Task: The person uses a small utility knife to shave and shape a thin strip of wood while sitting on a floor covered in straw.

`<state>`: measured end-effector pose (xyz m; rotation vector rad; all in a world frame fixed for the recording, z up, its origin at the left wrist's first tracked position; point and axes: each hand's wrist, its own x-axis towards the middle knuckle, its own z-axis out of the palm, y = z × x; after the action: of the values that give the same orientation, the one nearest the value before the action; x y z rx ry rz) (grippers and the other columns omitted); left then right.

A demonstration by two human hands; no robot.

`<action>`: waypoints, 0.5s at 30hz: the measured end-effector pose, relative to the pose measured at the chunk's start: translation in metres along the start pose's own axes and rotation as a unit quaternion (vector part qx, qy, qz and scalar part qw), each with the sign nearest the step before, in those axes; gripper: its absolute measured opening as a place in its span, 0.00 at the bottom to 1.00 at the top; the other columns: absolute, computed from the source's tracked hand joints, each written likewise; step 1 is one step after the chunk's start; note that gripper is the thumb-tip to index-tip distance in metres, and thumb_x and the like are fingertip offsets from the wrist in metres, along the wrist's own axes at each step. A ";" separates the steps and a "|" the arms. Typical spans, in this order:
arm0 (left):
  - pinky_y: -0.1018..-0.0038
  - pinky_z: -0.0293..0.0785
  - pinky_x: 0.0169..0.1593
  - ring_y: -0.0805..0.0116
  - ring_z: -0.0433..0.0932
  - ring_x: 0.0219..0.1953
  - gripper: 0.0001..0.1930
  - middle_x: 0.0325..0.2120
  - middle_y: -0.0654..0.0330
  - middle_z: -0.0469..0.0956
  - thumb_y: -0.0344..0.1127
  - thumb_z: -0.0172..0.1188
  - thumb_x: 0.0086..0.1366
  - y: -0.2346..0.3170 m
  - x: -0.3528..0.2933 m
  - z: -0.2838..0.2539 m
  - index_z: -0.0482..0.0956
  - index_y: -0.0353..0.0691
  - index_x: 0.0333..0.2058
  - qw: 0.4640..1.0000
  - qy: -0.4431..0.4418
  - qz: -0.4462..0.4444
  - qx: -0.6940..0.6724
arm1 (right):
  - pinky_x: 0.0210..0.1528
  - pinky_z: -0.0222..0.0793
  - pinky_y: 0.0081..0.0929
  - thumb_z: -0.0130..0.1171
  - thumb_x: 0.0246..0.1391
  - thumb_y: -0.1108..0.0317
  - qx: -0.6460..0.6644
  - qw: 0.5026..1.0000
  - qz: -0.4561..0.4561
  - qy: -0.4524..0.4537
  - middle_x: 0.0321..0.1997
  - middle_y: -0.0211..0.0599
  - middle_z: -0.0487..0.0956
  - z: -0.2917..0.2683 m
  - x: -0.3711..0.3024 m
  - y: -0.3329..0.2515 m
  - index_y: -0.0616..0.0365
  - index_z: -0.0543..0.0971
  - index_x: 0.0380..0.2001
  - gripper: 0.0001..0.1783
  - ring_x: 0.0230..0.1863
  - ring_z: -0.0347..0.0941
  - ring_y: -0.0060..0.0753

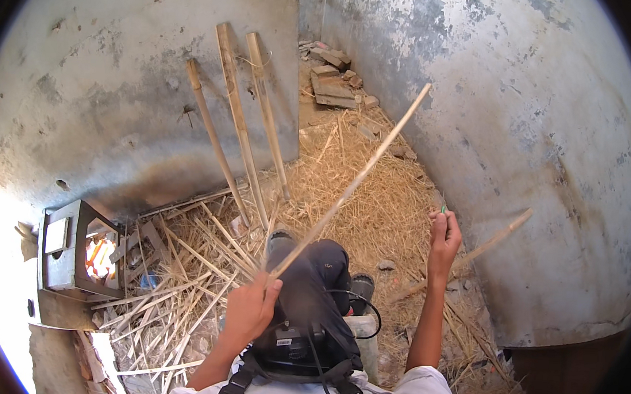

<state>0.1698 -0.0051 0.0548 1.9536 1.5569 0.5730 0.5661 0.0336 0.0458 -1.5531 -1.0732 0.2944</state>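
My left hand [250, 311] is closed around the lower end of a long, pale bamboo stick [357, 179]. The stick slants up and away to the right, over my knees, its far end free in the air. Off to the right, my right hand [444, 239] is raised near the wall and apart from the stick. Its fingers are closed, and a tiny green bit shows at the fingertips, too small to name. Dark trousers cover my bent legs [318, 267].
Three bamboo poles [242, 122] lean on the left wall. Split strips [175, 319] lie heaped at my left, beside a metal box [78, 246] with an orange glow inside. Shavings [362, 164] cover the floor. Another pole [499, 235] leans at right; bricks [334, 88] lie far back.
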 end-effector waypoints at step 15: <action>0.50 0.73 0.33 0.37 0.81 0.31 0.19 0.25 0.44 0.80 0.51 0.60 0.75 0.027 0.023 0.009 0.71 0.38 0.40 0.997 -0.004 0.062 -0.047 | 0.28 0.64 0.17 0.65 0.67 0.65 0.282 0.935 0.104 -0.190 0.30 0.32 0.83 0.076 -0.069 -0.071 0.61 0.82 0.41 0.09 0.26 0.71 0.13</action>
<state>0.2003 0.0116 0.0653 1.9874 1.3853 0.6757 0.4430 0.0248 0.0603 -1.1032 -0.9957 0.9929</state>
